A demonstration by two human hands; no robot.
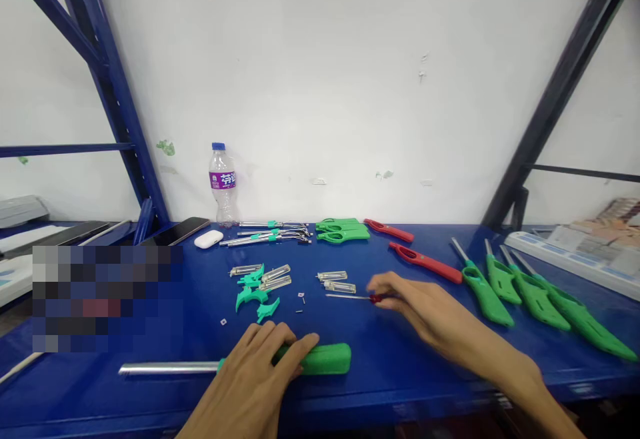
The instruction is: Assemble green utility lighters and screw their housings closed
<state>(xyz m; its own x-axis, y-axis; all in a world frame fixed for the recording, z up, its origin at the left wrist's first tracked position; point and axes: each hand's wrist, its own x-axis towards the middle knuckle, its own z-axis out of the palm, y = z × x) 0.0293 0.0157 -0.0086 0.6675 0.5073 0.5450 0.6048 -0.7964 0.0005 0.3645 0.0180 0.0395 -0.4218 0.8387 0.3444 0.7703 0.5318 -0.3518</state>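
Observation:
My left hand (263,372) lies over a green lighter (327,359) with a long metal nozzle, its fingers wrapped round the body near the table's front edge. The nozzle points left. To the right, the fingers of my right hand (410,302) close round the red handle of a small screwdriver (350,296), whose thin shaft points left along the tabletop. Just beyond its shaft are two clear fuel tanks (340,287). Teal triggers (253,297) and more clear tanks (275,274) lie beyond my left hand, with tiny screws and small white pieces (223,322) around them.
Red casing halves (425,262), stacked green casings (343,231) and metal nozzle rods (270,234) lie along the wall. Several green lighters (487,296) sit at right, before a power strip (575,262). A bottle (223,189), white earbud case (209,239) and phone (183,231) stand left.

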